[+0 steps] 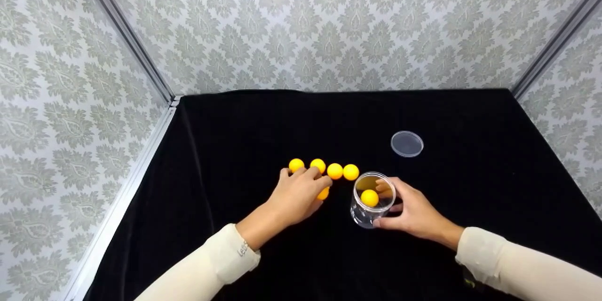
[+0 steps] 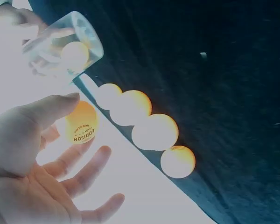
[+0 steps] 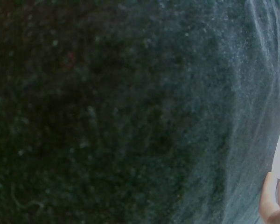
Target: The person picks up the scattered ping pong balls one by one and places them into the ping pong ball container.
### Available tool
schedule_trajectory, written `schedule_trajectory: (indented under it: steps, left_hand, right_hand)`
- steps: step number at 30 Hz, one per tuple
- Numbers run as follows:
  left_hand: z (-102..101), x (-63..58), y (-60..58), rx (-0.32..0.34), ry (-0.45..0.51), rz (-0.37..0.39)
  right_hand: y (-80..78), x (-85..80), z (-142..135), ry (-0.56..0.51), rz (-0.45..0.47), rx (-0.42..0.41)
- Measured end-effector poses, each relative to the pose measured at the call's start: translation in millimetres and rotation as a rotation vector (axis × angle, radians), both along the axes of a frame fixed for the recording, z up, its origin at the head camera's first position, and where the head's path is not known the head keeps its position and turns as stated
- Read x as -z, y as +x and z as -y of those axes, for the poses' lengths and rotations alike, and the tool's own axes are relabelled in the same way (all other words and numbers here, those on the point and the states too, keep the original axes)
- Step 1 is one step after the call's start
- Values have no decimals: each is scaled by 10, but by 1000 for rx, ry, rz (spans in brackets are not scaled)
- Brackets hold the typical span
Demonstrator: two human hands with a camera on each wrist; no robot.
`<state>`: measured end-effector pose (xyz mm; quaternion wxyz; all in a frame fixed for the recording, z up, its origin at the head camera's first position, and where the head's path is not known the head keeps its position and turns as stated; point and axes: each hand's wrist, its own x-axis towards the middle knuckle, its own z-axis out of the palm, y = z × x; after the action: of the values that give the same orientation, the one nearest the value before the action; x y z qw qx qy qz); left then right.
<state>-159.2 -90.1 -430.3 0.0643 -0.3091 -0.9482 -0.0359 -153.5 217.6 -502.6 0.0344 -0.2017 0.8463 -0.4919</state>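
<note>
Balls first, going by the head view: one yellow ball (image 1: 369, 198) was already inside the clear jar (image 1: 361, 218), a second ball (image 1: 322, 193) was in the left hand (image 1: 296, 195), and four more balls (image 1: 335, 171) sat in a loose row around the middle of the black-covered worktop (image 1: 244, 136). So I'd call it early days, one in and five left, with the round lid (image 1: 407, 144) lying off by itself toward the far right corner. The right hand (image 1: 416, 209) had its thumb and fingers round the jar's side, a bit nearer the near edge than the row. Couldn't tell if the jar stood dead upright. The left hand was palm down, just on the near side of the row.

Left wrist view showed that hand better: thumb and fingers pinching the ball, the other fingers spread loosely. The jar with its single ball was beyond it, and the loose four were clear of the fingers.

Right wrist view was mostly dark fabric (image 3: 130, 112), plus some fingertips (image 3: 269, 198) lower right; no telling the grip from that one.
</note>
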Motion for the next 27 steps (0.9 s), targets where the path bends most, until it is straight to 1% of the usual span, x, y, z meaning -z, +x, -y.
schedule_trajectory:
  steps: [5, 9, 15, 20, 24, 27]
  left_hand:
    - [-64, -84, -2, 21, 27, -9]
    - [-101, -125, -12, 37, 44, -23]
    - [-149, -173, -18, 47, 51, -19]
    - [-192, -233, -18, 48, 81, -22]
    - [-243, -293, -24, 45, 109, -40]
    - [-294, -335, -22, 51, 121, -69]
  right_hand:
    - [-5, 1, 13, -1, 1, 1]
    - [1, -4, 19, 2, -4, 3]
    - [6, -16, 15, -1, -5, 5]
    - [-2, -8, 10, 1, -8, 4]
    - [-4, 4, 5, -5, -12, -1]
    - [-2, 7, 4, -10, -12, -5]
